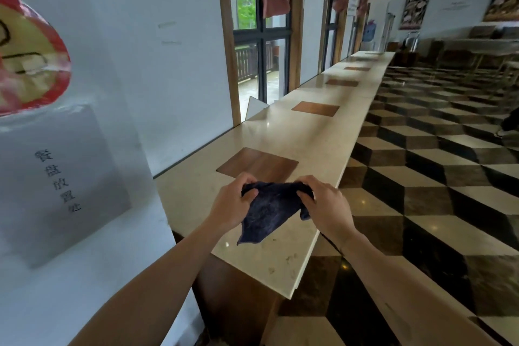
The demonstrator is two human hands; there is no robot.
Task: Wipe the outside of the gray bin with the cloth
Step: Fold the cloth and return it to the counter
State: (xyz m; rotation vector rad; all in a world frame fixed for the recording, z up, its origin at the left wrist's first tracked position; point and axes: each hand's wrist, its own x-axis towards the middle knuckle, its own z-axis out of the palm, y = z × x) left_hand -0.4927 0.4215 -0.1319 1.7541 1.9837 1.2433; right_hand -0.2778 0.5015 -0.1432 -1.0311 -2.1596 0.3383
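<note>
A dark blue cloth hangs between my two hands above the near end of a long pale counter. My left hand pinches the cloth's upper left corner. My right hand grips its upper right edge. The cloth's lower corner droops toward the counter top. No gray bin shows in this view.
Brown square panels are set into the counter at intervals. A white wall with a grey sign and a red-rimmed round sticker stands close on my left. A checkered floor lies to the right, with tall windows and chairs farther back.
</note>
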